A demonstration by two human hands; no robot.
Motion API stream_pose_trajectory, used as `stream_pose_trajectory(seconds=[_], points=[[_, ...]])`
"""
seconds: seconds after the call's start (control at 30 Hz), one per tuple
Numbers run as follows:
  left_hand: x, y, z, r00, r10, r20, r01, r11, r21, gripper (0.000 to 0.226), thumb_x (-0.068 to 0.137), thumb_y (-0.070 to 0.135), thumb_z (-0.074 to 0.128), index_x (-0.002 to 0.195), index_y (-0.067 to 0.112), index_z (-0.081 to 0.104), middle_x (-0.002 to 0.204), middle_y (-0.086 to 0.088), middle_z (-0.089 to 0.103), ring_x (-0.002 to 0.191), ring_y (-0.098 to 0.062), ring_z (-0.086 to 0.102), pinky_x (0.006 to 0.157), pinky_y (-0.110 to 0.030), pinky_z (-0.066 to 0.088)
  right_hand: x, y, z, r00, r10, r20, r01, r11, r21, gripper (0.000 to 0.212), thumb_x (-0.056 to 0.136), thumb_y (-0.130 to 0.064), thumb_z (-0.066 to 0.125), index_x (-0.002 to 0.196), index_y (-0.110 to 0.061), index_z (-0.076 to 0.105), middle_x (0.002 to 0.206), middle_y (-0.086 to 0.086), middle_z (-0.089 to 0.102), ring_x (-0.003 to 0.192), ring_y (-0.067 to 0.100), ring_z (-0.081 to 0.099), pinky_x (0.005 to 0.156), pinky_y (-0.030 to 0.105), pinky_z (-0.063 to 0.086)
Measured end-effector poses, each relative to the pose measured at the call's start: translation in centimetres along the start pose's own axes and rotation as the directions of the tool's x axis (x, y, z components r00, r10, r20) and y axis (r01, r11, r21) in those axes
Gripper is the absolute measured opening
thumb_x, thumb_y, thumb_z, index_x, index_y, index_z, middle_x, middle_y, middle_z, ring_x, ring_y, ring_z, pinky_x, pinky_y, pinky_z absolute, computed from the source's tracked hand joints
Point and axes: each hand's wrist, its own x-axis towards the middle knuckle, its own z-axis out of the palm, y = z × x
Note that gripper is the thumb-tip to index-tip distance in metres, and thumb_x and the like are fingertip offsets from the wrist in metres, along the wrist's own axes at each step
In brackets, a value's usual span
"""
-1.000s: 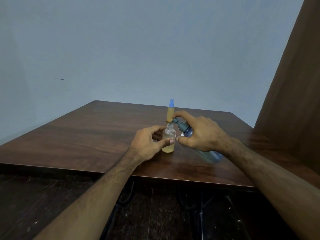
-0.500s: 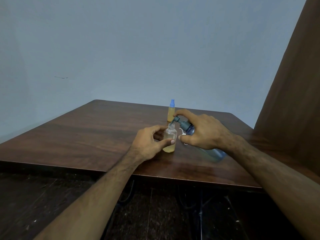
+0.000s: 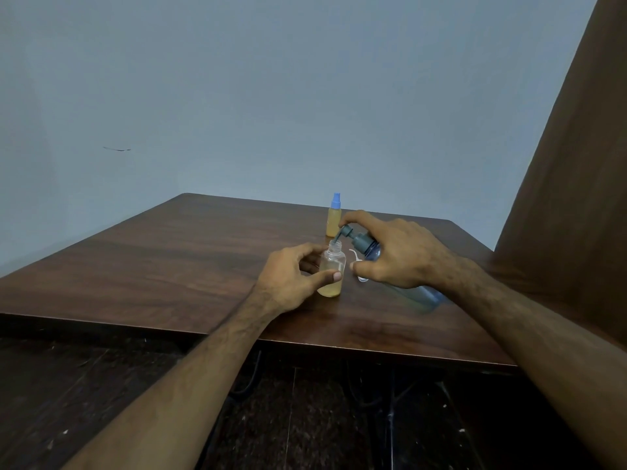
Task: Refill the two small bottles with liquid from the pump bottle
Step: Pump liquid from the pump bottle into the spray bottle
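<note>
A small clear bottle (image 3: 331,273) stands open on the wooden table (image 3: 169,266), with a little yellow liquid at its bottom. My left hand (image 3: 291,276) grips it around the middle. My right hand (image 3: 393,252) holds the bluish pump bottle (image 3: 368,247) tilted toward it, index finger on the pump head, the spout tip just over the open neck. A second small bottle (image 3: 334,218) with a blue cap and yellow liquid stands upright behind. A small white cap (image 3: 358,269) lies between the two hands, partly hidden.
A pale blue wall rises behind the table. A brown panel (image 3: 559,198) stands close on the right, beside the table's far right corner. Below the table's near edge the dark floor and some cables show.
The view has shifted slightly. The pump bottle's spout sits a little higher over the small bottle's neck. Both hands keep their grips.
</note>
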Motion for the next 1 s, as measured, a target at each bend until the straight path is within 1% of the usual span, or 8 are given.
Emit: stream_pose_trajectory(seconds=[0.17, 0.27, 0.43, 0.63, 0.7, 0.83, 0.93, 1.0], points=[[-0.08, -0.07, -0.11, 1.0, -0.001, 0.003, 0.001, 1.0, -0.013, 0.06, 0.077, 0.049, 0.083, 0.13, 0.028, 0.066, 0.108, 0.013, 0.072, 0.094, 0.001, 0.068, 0.079, -0.012, 0.053, -0.17, -0.3, -0.13, 1.0, -0.002, 0.018, 0.003, 0.998, -0.055, 0.06, 0.09, -0.047, 0.069, 0.141, -0.045, 0.037, 0.085, -0.002, 0.068, 0.072, 0.021, 0.064, 0.066, 0.035, 0.054], [-0.06, -0.09, -0.08, 1.0, 0.003, 0.004, -0.003, 1.0, -0.011, 0.059, 0.077, 0.05, 0.083, 0.13, 0.029, 0.066, 0.108, 0.013, 0.072, 0.094, 0.002, 0.068, 0.078, -0.01, 0.052, -0.02, -0.49, -0.3, 1.0, -0.004, 0.004, 0.004, 0.999, -0.047, 0.058, 0.09, -0.046, 0.069, 0.14, -0.043, 0.041, 0.083, -0.005, 0.065, 0.072, 0.019, 0.062, 0.066, 0.035, 0.052], [0.0, -0.23, -0.15, 1.0, 0.003, -0.001, -0.003, 1.0, -0.007, 0.06, 0.077, 0.05, 0.082, 0.131, 0.029, 0.066, 0.108, 0.013, 0.072, 0.093, 0.003, 0.067, 0.075, -0.007, 0.05, 0.05, -0.39, -0.58, 1.0, -0.005, -0.008, 0.005, 1.0, -0.025, 0.069, 0.09, -0.046, 0.07, 0.151, -0.046, 0.036, 0.079, -0.006, 0.061, 0.066, 0.013, 0.057, 0.067, 0.035, 0.054], [0.01, -0.17, -0.11, 1.0, 0.002, 0.005, -0.002, 1.0, 0.006, 0.062, 0.077, 0.051, 0.081, 0.132, 0.028, 0.065, 0.111, 0.012, 0.071, 0.095, 0.002, 0.067, 0.077, -0.009, 0.05, 0.01, -0.38, -0.37, 1.0, -0.011, 0.007, 0.011, 0.998, -0.067, 0.061, 0.089, -0.047, 0.07, 0.143, -0.045, 0.04, 0.084, -0.005, 0.065, 0.073, 0.019, 0.062, 0.066, 0.033, 0.049], [0.04, -0.16, -0.08, 1.0, 0.003, 0.007, -0.003, 1.0, 0.005, 0.063, 0.077, 0.051, 0.082, 0.132, 0.027, 0.065, 0.111, 0.012, 0.071, 0.096, 0.001, 0.067, 0.079, -0.011, 0.051, 0.05, -0.38, -0.26, 1.0, -0.007, 0.002, 0.007, 0.998, -0.067, 0.06, 0.09, -0.048, 0.07, 0.142, -0.044, 0.041, 0.084, -0.008, 0.063, 0.075, 0.02, 0.062, 0.066, 0.033, 0.047], [0.02, -0.13, -0.08, 1.0, 0.0, -0.001, 0.0, 1.0, 0.009, 0.062, 0.077, 0.05, 0.082, 0.132, 0.028, 0.065, 0.11, 0.011, 0.072, 0.094, 0.002, 0.067, 0.079, -0.012, 0.053, 0.04, -0.22, -0.29, 1.0, -0.01, -0.03, 0.009, 0.999, -0.037, 0.068, 0.089, -0.047, 0.07, 0.148, -0.047, 0.037, 0.074, -0.009, 0.058, 0.065, 0.012, 0.057, 0.061, 0.031, 0.044], [0.01, -0.03, -0.1, 1.0, -0.004, -0.004, 0.004, 1.0, 0.002, 0.061, 0.077, 0.05, 0.082, 0.131, 0.028, 0.066, 0.109, 0.012, 0.072, 0.094, 0.003, 0.067, 0.08, -0.013, 0.054, -0.14, -0.14, -0.34, 1.0, -0.012, -0.02, 0.011, 0.999, -0.044, 0.069, 0.088, -0.047, 0.07, 0.148, -0.049, 0.035, 0.076, -0.005, 0.063, 0.064, 0.013, 0.058, 0.058, 0.031, 0.046], [-0.01, 0.05, -0.12, 1.0, -0.002, -0.005, 0.002, 1.0, 0.008, 0.059, 0.077, 0.05, 0.082, 0.13, 0.029, 0.065, 0.108, 0.013, 0.072, 0.093, 0.004, 0.066, 0.076, -0.009, 0.05, -0.18, -0.18, -0.26, 1.0, -0.011, -0.004, 0.011, 0.998, -0.056, 0.067, 0.088, -0.047, 0.069, 0.146, -0.049, 0.036, 0.083, -0.002, 0.068, 0.07, 0.019, 0.062, 0.063, 0.034, 0.05]])
